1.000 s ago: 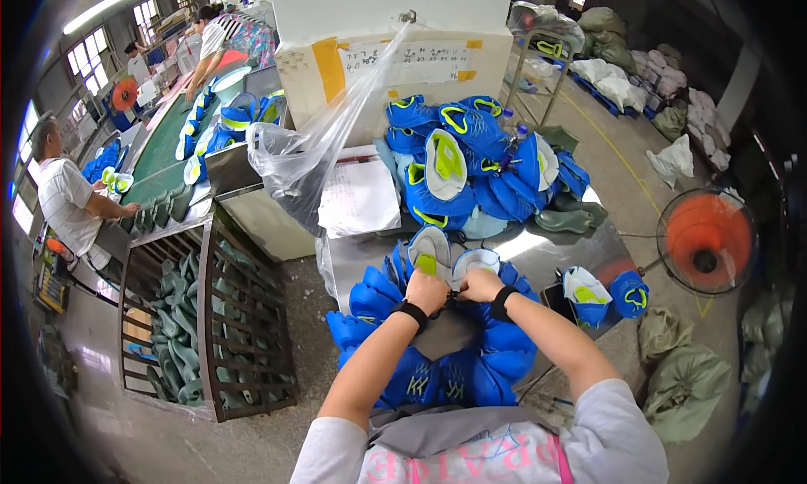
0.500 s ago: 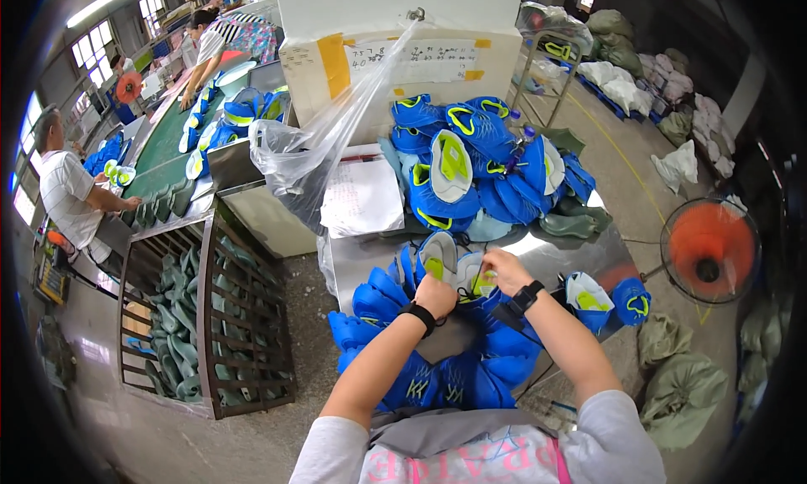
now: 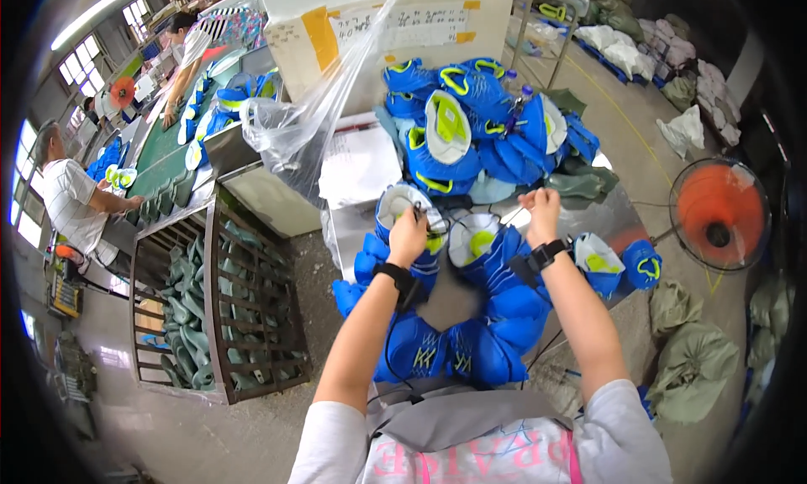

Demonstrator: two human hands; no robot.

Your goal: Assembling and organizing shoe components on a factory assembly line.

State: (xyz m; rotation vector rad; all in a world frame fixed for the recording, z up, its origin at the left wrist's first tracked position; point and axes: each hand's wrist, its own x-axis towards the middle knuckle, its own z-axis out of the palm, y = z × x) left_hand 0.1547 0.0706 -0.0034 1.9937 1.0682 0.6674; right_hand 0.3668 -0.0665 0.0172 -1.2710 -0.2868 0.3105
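Observation:
My left hand [image 3: 408,237] is closed, its fingertips at the white and lime opening of a blue shoe upper [image 3: 395,205]. A small dark bit shows at these fingertips, too small to name. To the right, my right hand [image 3: 540,215] is raised with fingers bunched in a pinch; what they hold, if anything, I cannot make out. Between my hands stands a second blue upper [image 3: 473,239] with its white lining facing up. More blue uppers [image 3: 414,349] with lime crossed stitching form a ring nearest my body.
Beyond my hands lies a heap of blue shoe uppers [image 3: 483,152] beside white paper sheets [image 3: 360,166] and hanging clear plastic [image 3: 290,144]. Left stands a metal cage [image 3: 217,307] of green shoe lasts [image 3: 189,316]. An orange fan [image 3: 719,213] is at right. Two co-workers stand along a green conveyor [image 3: 164,152].
My hands have moved apart: the left slightly left and down, the right up and right, away from the uppers. The two uppers that were close together now stand separated.

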